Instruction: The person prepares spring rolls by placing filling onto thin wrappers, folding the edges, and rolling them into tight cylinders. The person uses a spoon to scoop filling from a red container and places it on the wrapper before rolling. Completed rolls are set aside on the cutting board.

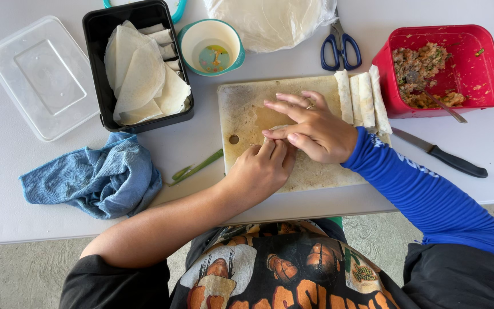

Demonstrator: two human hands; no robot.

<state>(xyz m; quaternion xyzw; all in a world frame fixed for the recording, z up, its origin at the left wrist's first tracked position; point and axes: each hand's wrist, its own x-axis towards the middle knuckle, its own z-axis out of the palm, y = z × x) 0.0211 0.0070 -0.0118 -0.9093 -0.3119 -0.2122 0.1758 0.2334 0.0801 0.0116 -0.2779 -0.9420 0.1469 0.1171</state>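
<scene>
White wrapper (275, 128): lay mid-way on the cutting board (241, 114), mostly hidden under both hands.
Left hand (261, 167): fingers curled down, pressing the wrapper.
Right hand (313, 129): fingers spread flat over it, touching the left.
Finished rolls (362, 98): three, side by side at the board's far right.
Red tub (484, 66): held filling and a spoon (438, 102).
Black tray (101, 34): stacked wrappers.

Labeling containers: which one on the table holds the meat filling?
The red square tub at the far right, with a spoon in the filling. The black tray holds wrappers; the small teal bowl holds liquid.
</scene>
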